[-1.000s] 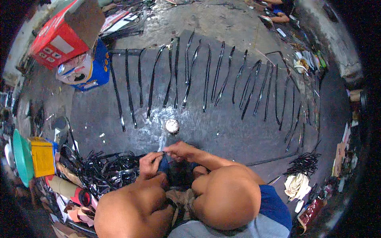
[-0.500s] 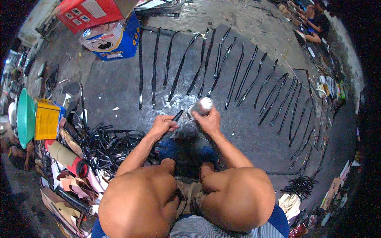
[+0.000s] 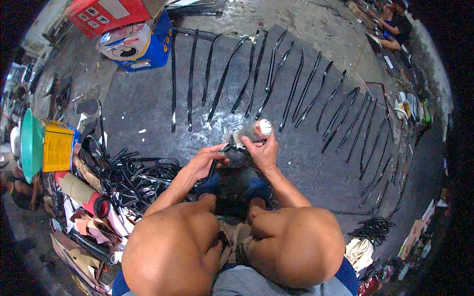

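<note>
My right hand (image 3: 262,154) is wrapped round a short, stout cylinder (image 3: 255,130) with a white rounded end and a pale, worn other end; its exact kind is unclear. Close beside it, my left hand (image 3: 208,162) pinches a narrow black strip (image 3: 225,148), whose end meets the cylinder's pale end or lies just in front of it. Beyond both hands, several black strips (image 3: 191,81) are laid out in a long row on a dark sheet (image 3: 158,111). A tangled heap of black strips (image 3: 140,172) lies to the left.
Back left stand a red box (image 3: 111,15) and a blue-and-white container (image 3: 138,49). At left are a yellow tin (image 3: 57,148), a green basin (image 3: 31,145) and a rolled sheet (image 3: 81,192). A small strip bundle (image 3: 371,231) lies right. Another person (image 3: 392,27) sits far right.
My left hand has moved right with the black strip, up against the cylinder. The cylinder has shifted slightly right in my right hand.
</note>
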Motion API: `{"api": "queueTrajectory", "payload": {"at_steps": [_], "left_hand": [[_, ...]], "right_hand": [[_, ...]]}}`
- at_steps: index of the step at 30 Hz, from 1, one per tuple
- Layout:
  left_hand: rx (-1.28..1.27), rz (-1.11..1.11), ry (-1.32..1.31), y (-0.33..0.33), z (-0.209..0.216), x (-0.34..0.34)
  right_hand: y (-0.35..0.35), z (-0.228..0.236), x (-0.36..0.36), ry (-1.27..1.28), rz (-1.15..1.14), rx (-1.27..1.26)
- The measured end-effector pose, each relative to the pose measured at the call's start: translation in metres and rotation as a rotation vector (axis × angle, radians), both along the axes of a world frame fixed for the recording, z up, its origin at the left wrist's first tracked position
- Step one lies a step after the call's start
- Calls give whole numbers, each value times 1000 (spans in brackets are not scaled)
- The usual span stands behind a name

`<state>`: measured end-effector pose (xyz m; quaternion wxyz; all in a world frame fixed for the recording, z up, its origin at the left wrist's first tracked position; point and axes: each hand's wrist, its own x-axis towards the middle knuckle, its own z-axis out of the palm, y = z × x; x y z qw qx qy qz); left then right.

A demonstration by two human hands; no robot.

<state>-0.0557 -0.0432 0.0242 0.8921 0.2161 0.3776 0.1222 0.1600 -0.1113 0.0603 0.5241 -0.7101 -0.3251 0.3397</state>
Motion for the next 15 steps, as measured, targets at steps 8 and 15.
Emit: {"api": "queueTrajectory", "payload": {"at_steps": [8,15], "left_hand": [[681,-436,505,38,14,21],[1010,-587,485,69,-43,45]], "right_hand": [[-24,-33,60,-170,-150,49],[-1,-17,30,-64,-5,50]]}}
